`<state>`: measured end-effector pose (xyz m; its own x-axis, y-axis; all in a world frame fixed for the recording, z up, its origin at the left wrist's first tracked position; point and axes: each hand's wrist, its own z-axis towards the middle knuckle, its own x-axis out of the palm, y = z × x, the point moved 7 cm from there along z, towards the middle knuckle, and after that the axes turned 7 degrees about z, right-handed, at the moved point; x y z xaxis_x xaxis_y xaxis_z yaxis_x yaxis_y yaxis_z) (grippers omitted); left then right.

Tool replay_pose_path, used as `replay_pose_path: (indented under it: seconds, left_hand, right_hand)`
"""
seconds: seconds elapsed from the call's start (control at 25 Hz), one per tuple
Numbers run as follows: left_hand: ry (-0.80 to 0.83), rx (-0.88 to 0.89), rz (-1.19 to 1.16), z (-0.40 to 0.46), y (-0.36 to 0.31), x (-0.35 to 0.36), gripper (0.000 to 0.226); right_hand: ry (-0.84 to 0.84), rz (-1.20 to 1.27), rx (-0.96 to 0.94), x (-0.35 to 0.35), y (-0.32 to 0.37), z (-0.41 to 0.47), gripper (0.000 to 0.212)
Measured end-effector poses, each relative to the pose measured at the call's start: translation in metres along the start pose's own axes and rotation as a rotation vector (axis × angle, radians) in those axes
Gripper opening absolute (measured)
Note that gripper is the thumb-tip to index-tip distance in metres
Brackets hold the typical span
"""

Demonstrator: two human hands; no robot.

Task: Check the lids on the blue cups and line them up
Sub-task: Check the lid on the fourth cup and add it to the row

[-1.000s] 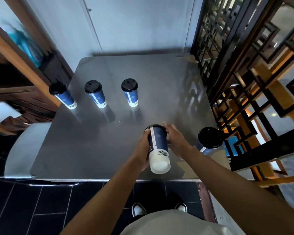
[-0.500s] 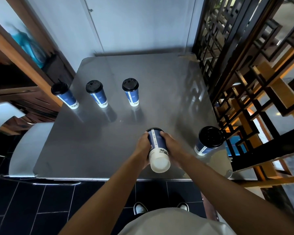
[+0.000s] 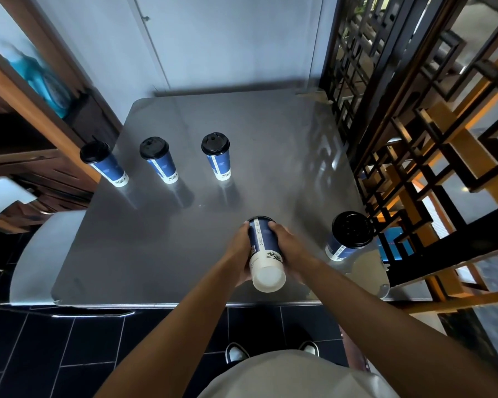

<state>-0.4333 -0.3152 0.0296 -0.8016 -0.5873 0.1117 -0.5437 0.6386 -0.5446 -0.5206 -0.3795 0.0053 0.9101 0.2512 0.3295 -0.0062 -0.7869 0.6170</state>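
Both hands hold one blue cup (image 3: 263, 248) tipped over, its white base towards me and its black lid pointing away. My left hand (image 3: 237, 249) grips its left side and my right hand (image 3: 289, 248) grips its right side, above the steel table (image 3: 270, 156) near the front edge. Three blue cups with black lids stand in a row across the left middle of the table: the first cup (image 3: 104, 163), the second cup (image 3: 158, 160) and the third cup (image 3: 217, 156). A fifth lidded cup (image 3: 347, 237) stands at the front right.
A black and orange lattice screen (image 3: 408, 116) runs along the table's right side. A wooden shelf unit (image 3: 32, 124) stands to the left, with a pale chair (image 3: 38, 254) below it. A grey wall (image 3: 213, 38) closes the back. Dark floor tiles lie under the front edge.
The held cup has come a little nearer me, its base lower. My right hand has slid from the lid end down onto the cup's side.
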Motion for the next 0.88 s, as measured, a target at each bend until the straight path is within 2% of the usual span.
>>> replay_pose_path:
  seconds: [0.08, 0.12, 0.2, 0.32, 0.4, 0.52, 0.6, 0.72, 0.8, 0.88]
  left_hand:
    - [0.029, -0.036, 0.269, 0.002, 0.006, -0.005, 0.092]
    - [0.018, -0.013, 0.439, -0.003, 0.004, -0.006, 0.094]
    - [-0.045, 0.095, 0.566, -0.008, -0.003, -0.009, 0.080]
    - [-0.074, 0.278, 0.496, -0.011, -0.013, -0.008, 0.062]
    - [-0.038, 0.266, 0.414, -0.009, -0.009, -0.004, 0.054]
    - [-0.028, 0.164, 0.161, -0.007, -0.004, -0.005, 0.065]
    - [-0.023, 0.149, 0.095, 0.000, 0.000, -0.004, 0.078]
    - [-0.018, 0.154, 0.100, 0.017, 0.009, -0.006, 0.079]
    - [-0.013, 0.135, 0.114, 0.013, 0.009, -0.006, 0.082]
    - [-0.041, 0.132, 0.209, -0.002, 0.001, -0.006, 0.066]
  right_hand:
    - [-0.001, 0.024, -0.029, -0.001, 0.005, -0.003, 0.047]
    - [-0.009, 0.019, -0.054, -0.005, 0.007, -0.001, 0.042]
    - [-0.042, -0.024, -0.089, -0.010, 0.010, 0.001, 0.038]
    - [-0.056, -0.063, -0.127, -0.006, 0.015, -0.001, 0.049]
    - [-0.048, -0.063, -0.095, -0.006, 0.013, 0.002, 0.064]
    - [-0.026, 0.074, 0.004, -0.006, 0.001, 0.000, 0.075]
    - [-0.029, 0.125, 0.047, -0.007, -0.007, 0.000, 0.081]
    - [-0.005, 0.129, 0.037, -0.006, -0.006, -0.002, 0.078]
    - [-0.009, 0.135, 0.010, -0.008, -0.003, 0.000, 0.065]
    - [-0.014, 0.125, 0.025, -0.010, -0.006, 0.002, 0.062]
